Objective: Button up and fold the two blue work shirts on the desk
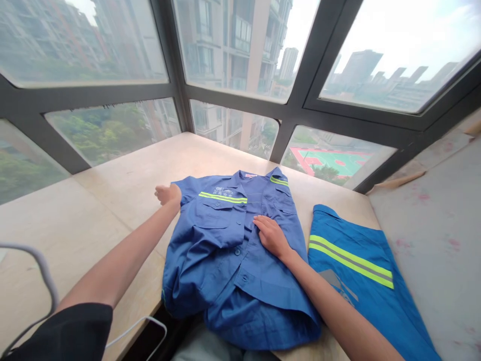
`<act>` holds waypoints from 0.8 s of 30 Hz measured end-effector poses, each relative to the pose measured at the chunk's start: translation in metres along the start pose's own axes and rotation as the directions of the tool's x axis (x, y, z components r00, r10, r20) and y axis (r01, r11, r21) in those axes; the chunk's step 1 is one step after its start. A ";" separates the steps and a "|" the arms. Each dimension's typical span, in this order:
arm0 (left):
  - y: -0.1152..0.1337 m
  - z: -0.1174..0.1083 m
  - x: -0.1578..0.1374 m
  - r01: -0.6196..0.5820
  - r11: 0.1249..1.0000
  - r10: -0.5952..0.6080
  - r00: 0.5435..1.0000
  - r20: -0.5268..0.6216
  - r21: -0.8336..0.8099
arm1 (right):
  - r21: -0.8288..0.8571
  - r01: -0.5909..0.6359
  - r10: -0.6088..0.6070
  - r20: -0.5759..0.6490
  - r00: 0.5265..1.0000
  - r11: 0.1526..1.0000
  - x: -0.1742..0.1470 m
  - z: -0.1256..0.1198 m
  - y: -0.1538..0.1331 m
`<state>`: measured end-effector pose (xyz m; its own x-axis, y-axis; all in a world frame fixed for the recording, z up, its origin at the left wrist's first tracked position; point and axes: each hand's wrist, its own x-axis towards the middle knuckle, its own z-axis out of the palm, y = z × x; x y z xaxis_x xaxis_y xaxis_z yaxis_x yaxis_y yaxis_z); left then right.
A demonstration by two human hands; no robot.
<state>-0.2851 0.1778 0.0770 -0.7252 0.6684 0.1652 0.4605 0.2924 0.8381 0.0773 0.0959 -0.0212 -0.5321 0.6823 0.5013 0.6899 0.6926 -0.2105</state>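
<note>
A blue work jacket [221,260] lies front up, with yellow-and-grey reflective strips, chest pockets and pale lettering. Its lower part hangs over the near edge of the ledge and looks rumpled; the front is open at the top. At the sleeve on the jacket's left side in view, my left hand [168,194] is closed, with its fingers curled against the cloth edge. What lies inside the fist is partly hidden. My right hand [272,235] rests palm down on the jacket's other front panel, fingers extended, their tips by the opening edge.
A brighter blue folded garment [345,296] with a reflective strip lies on the right, beside a patterned wall [443,240]. The pale ledge [108,200] runs up to framed windows. White cables [47,281] are at the lower left.
</note>
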 end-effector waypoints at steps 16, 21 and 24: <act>0.003 0.021 -0.257 -0.702 0.712 0.623 0.630 0.465 -0.004 | -0.050 -0.227 0.219 -0.133 0.967 0.973 0.002 -0.003 0.005; -0.029 -0.016 -0.276 -0.735 0.678 0.655 0.610 0.446 0.009 | -0.047 -0.273 0.263 -0.153 0.953 0.961 0.003 0.002 0.008; -0.051 -0.040 -0.270 -0.773 0.634 0.685 0.565 0.460 0.007 | -0.032 -0.292 0.284 -0.156 0.946 0.956 0.004 0.004 0.009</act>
<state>-0.1334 -0.0448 0.0105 0.1407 0.8928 0.4280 0.8562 -0.3268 0.4001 0.0792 0.1058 -0.0245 -0.2309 0.8054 0.5458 0.8306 0.4554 -0.3206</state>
